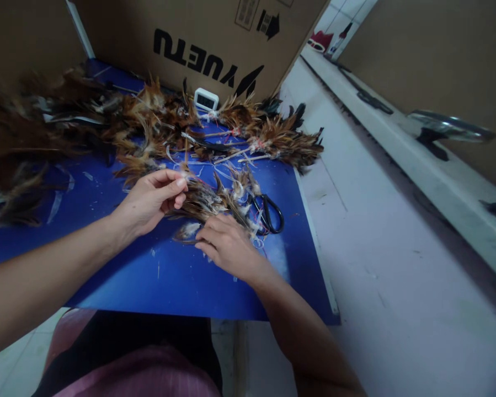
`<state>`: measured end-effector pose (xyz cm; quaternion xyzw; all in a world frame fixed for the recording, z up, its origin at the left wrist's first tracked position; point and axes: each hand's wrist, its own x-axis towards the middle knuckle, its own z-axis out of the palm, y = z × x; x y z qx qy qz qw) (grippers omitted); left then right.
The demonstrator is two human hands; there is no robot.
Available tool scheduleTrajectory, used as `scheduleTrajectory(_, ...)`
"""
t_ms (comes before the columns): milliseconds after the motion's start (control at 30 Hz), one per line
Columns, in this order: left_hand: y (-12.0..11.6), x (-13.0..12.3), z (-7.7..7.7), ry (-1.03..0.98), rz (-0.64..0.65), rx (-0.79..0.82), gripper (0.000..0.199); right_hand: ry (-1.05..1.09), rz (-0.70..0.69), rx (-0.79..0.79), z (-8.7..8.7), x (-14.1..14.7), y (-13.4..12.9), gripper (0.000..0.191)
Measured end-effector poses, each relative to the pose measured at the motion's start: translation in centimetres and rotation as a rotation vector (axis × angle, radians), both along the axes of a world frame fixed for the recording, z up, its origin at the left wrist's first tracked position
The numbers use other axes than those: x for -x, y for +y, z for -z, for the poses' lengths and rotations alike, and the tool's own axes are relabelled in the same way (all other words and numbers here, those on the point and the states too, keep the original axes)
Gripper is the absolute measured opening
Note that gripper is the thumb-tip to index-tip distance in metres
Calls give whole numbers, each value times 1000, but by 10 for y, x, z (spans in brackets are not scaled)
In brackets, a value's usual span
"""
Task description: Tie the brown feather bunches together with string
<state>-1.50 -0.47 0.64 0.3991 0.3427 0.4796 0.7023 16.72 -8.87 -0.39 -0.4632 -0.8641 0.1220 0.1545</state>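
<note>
My left hand (154,201) is closed in a pinch, with a small brown feather (185,168) showing at its fingertips. Beside it, my right hand (227,242) reaches down low over the blue tabletop (181,286). Its bent fingers close around the edge of a loose brown feather with white fluff (187,231). Just beyond both hands lies a pile of brown and grey feathers (206,198). Black-handled scissors (275,215) rest at the pile's right side, their blades hidden under feathers.
Tied feather bunches (287,140) with pale stems and pink string lie across the back. More brown feathers (20,127) heap up at the left. A small white digital timer (206,99) stands before a large cardboard box (190,33). A pale wall ledge (355,220) borders the table's right.
</note>
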Motion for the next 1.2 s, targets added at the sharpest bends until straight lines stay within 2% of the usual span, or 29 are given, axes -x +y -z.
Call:
scheduleTrajectory(67,0,0,2,1,10,-6,26,7,-3,1,0,0,0,14)
scheduleTrajectory(133,1,1,3,1,14,-7,25,124,12,22,-2,-1,1,14)
scheduleTrajectory(200,1,1,4,5,20,-4,24,309,67,65,-6,-5,2,13)
scheduleTrajectory(400,-3,1,5,47,89,13,23,936,401,219,-15,-14,8,7)
scheduleTrajectory(533,-10,-2,7,64,169,31,22,1222,478,279,-17,-15,12,13)
scheduleTrajectory(767,-19,-7,12,92,331,96,24,1341,508,281,-15,-11,13,23)
scheduleTrajectory(967,-23,-8,10,82,369,147,27,1395,534,192,-15,-11,14,23)
scheduleTrajectory(1200,-23,-9,7,86,373,163,29,1373,512,165,-11,-9,13,22)
